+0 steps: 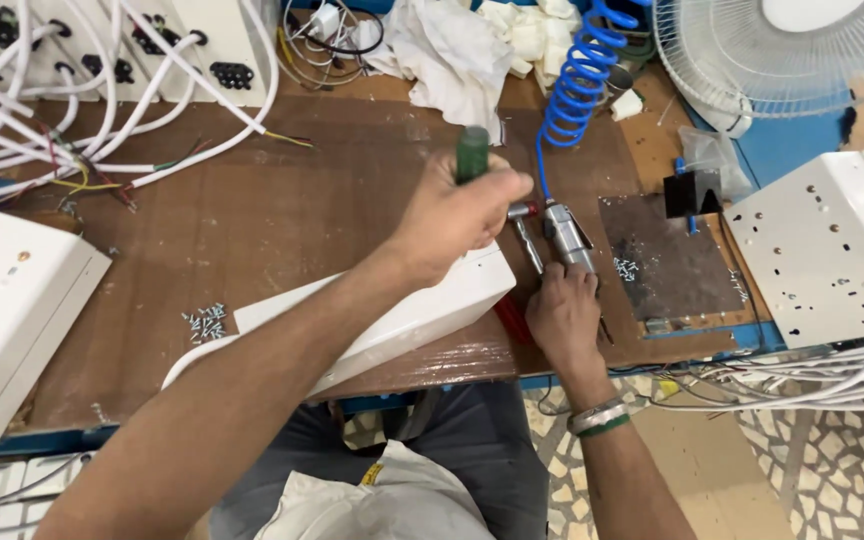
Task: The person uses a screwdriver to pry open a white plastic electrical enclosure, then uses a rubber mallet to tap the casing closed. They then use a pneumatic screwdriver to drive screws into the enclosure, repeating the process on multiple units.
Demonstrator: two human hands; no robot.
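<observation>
Your left hand (452,215) is fisted tight around a green-handled screwdriver (472,153), held upright over the far end of the white metal box (422,310). Keep it vertical and press straight down so the tip doesn't slip; the tip itself is hidden. Your right hand (564,315) rests fingers-down on the air tool (564,232), closed loosely on its body, just right of the box. Its blue coiled hose (577,75) runs away up the wooden bench (252,220). Loose screws (205,322) lie near the box.
</observation>
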